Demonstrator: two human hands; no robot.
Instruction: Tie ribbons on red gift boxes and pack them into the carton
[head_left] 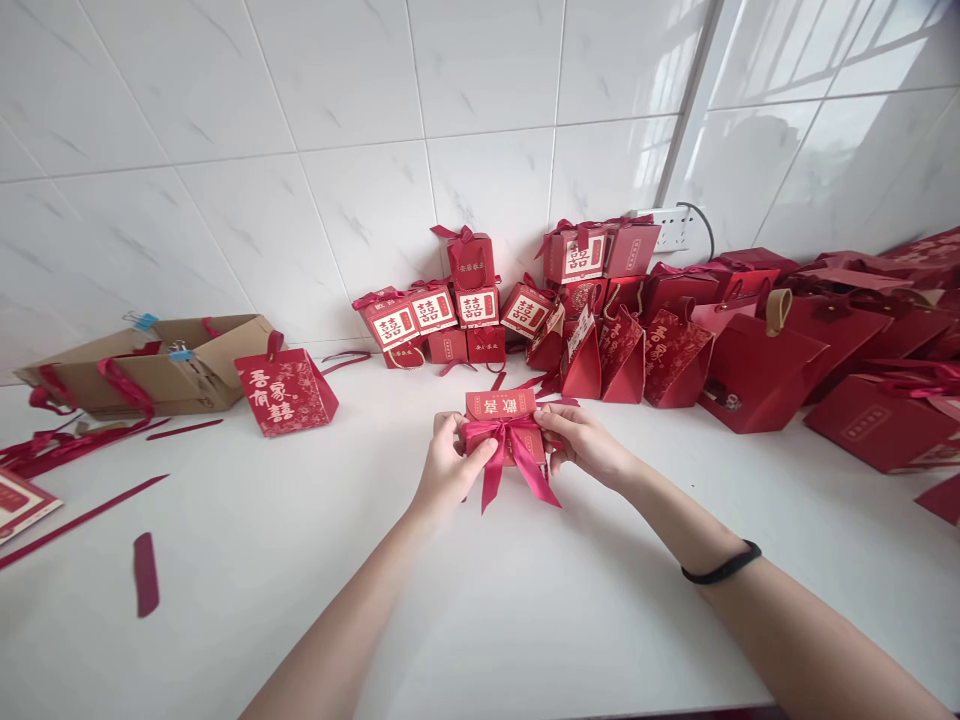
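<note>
A small red gift box with gold lettering is between my hands over the middle of the white table. Around its front runs a crimson ribbon tied in a bow, its two tails hanging down. My left hand grips the box's left side, thumb pressed on the front by the bow. At the right side, my right hand has its fingers closed on the box's edge and the ribbon's right end. The undersides of the fingers and the back of the box are hidden.
Stacked red gift boxes stand against the tiled wall, with many more red boxes along the right. A cardboard tray holding ribbon lies left, beside a red box. Ribbon scraps lie on the white table.
</note>
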